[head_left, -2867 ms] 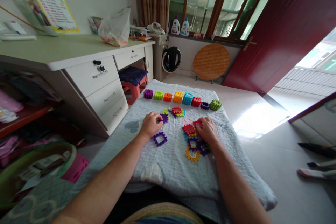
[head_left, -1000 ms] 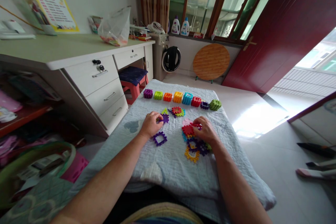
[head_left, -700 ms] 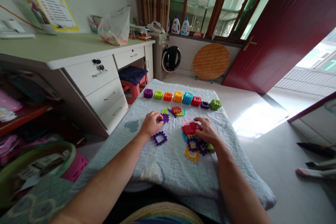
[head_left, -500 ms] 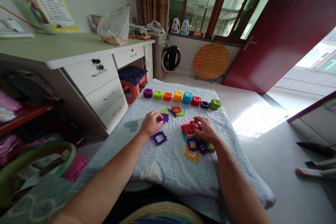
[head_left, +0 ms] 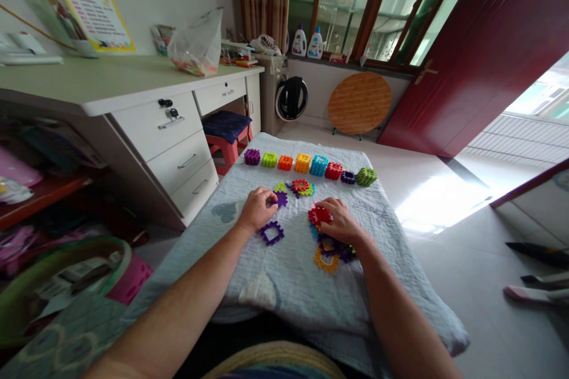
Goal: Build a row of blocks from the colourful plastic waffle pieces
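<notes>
My left hand (head_left: 259, 208) is closed with thumb and finger at the edge of a purple square building piece (head_left: 281, 199). A purple open frame piece (head_left: 272, 233) lies just nearer to me. My right hand (head_left: 341, 222) curls over a red building piece (head_left: 318, 216) on top of a loose pile, its fingertips on the red plastic. Under that hand are dark purple pieces, partly hidden, and a yellow frame piece (head_left: 326, 261) sticks out towards me. Farther off lie a small green triangle piece (head_left: 280, 187) and a red piece (head_left: 300, 185) over green and blue ones.
A row of coloured block cubes, among them a yellow cube (head_left: 303, 163) and a blue cube (head_left: 319, 165), runs along the far side of the cloth-covered table (head_left: 213, 272). A desk (head_left: 146, 80) and a stool (head_left: 227, 125) stand left, a red door (head_left: 462, 59) right.
My right hand has shifted a little left and lower over the red pieces; the red frame seen in its fingers before no longer shows separately. My left hand stays at the purple piece.
</notes>
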A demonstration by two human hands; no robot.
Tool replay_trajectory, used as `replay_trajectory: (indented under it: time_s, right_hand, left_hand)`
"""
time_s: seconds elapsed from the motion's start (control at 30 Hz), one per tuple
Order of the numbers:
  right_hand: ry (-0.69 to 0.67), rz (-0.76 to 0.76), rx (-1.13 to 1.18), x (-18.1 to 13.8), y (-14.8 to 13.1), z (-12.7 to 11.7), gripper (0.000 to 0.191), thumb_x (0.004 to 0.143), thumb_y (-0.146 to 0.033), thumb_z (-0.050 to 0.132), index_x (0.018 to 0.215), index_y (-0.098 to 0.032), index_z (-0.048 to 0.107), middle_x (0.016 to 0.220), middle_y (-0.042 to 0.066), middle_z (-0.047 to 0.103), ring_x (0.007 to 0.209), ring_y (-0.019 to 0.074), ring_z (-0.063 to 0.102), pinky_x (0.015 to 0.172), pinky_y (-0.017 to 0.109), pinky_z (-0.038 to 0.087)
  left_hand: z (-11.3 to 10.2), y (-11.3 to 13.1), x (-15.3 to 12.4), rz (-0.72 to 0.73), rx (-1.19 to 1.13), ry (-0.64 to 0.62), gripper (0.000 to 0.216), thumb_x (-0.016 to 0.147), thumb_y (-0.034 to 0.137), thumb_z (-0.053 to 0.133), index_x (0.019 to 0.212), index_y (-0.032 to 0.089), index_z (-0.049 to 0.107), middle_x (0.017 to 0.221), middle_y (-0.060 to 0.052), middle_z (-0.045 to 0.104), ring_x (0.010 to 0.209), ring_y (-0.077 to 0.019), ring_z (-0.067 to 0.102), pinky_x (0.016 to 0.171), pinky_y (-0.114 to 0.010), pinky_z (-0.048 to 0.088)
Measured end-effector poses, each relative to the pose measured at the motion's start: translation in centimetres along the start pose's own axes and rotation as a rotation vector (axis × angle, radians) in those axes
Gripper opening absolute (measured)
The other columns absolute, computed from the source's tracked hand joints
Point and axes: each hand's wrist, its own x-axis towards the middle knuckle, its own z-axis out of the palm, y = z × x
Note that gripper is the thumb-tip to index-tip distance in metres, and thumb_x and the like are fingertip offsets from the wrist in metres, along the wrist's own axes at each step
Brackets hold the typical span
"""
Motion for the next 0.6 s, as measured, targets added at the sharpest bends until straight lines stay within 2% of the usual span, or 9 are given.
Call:
replay_trajectory:
  time_s: [0.43,0.6]
  right_hand:
    - [-0.052,0.005,-0.017,0.32,-0.46,0.21,0.050,0.068,-0.023,0.060,0.119,-0.022,0.061,0.122,0.008,0.056,0.112,0.0274,0.045,0.098,0.044,0.035]
    - [-0.068,0.005,0.026,0.59,-0.44,-0.04,0.051,0.070,-0.023,0.059,0.121,-0.020,0.058,0.114,0.008,0.060,0.108,0.0261,0.048,0.097,0.042,0.036]
  left_hand:
    - [0.04,-0.03,0.01,0.003,-0.002,0.004,0.008,0.070,0.017,0.063,0.077,0.020,0.063,0.089,-0.005,0.063,0.091,-0.0219,0.059,0.090,-0.037,0.047]
    - [-0.09,0.10,0.00,-0.001,-0.014,0.001,0.008,0.070,0.017,0.062,0.077,0.019,0.064,0.089,-0.005,0.063,0.091,-0.0222,0.059,0.090,-0.037,0.046]
